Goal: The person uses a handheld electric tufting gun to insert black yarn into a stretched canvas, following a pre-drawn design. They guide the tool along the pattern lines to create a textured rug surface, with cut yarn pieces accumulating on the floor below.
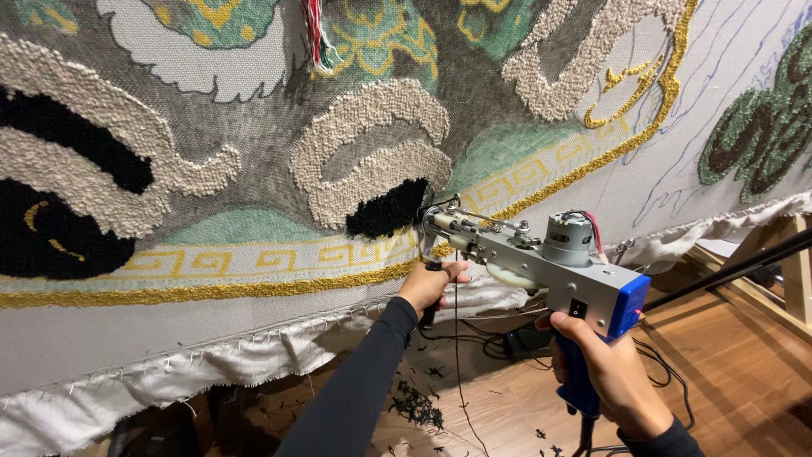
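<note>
A silver tufting gun (541,258) with a blue rear end and a small grey motor on top points its needle tip at the stretched backing cloth (254,203). My right hand (605,364) grips its blue rear handle. My left hand (431,283) holds the black front handle under the gun's nose. The needle meets the cloth at the right edge of a black tufted patch (387,211), just below cream looped swirls (372,156). A black yarn strand hangs down from the gun.
The cloth carries grey, green, cream and black tufted areas and a gold border band (211,292). Its loose white hem (220,360) hangs over a wooden floor (727,372) with black yarn scraps and cables. A wooden frame leg (795,271) stands at right.
</note>
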